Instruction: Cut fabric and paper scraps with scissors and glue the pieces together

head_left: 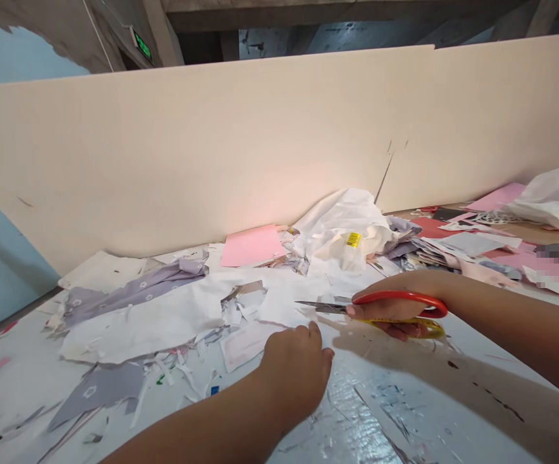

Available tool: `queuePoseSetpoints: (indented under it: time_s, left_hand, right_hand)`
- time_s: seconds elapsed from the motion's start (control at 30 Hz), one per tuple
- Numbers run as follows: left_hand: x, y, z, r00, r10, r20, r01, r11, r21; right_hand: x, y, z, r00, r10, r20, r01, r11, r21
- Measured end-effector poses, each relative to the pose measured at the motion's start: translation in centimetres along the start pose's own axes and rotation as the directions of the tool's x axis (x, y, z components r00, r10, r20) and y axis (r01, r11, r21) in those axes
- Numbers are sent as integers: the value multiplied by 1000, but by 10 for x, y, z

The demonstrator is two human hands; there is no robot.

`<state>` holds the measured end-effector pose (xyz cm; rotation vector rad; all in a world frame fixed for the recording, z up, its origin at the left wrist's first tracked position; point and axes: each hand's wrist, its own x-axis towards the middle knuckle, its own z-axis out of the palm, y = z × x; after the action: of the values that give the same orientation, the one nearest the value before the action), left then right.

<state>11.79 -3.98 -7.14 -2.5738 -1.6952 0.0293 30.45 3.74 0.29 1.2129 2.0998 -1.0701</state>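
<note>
Above the white table point(342, 403), right forearm enters from the right edge; right hand point(398, 283) grips scissors point(395, 294), blades pointing left over white cloth point(284, 296). Left forearm rises from the bottom edge; left hand point(296, 364), back up, fingers curled near the blade tips. Cannot tell whether it pinches anything.

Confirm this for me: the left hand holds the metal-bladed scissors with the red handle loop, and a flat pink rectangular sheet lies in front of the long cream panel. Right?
One slip: the right hand, not the left hand, holds the metal-bladed scissors, as the head view shows. The flat pink rectangular sheet does lie in front of the long cream panel.
</note>
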Motion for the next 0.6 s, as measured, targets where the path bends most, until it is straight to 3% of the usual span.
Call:
queuePoseSetpoints:
  time_s: [0.37, 0.6]
  left_hand:
    - [0, -3, 1, 1000, 12, -17, -12, 1000, 17]
    - [-1, -3, 0, 1000, 1, -7, -1, 1000, -2]
  right_hand:
    - [9, 8, -6, 997, -63, 45, 65, 997, -44]
    - [9, 9, -4, 995, -99, -35, 95, 991, -92]
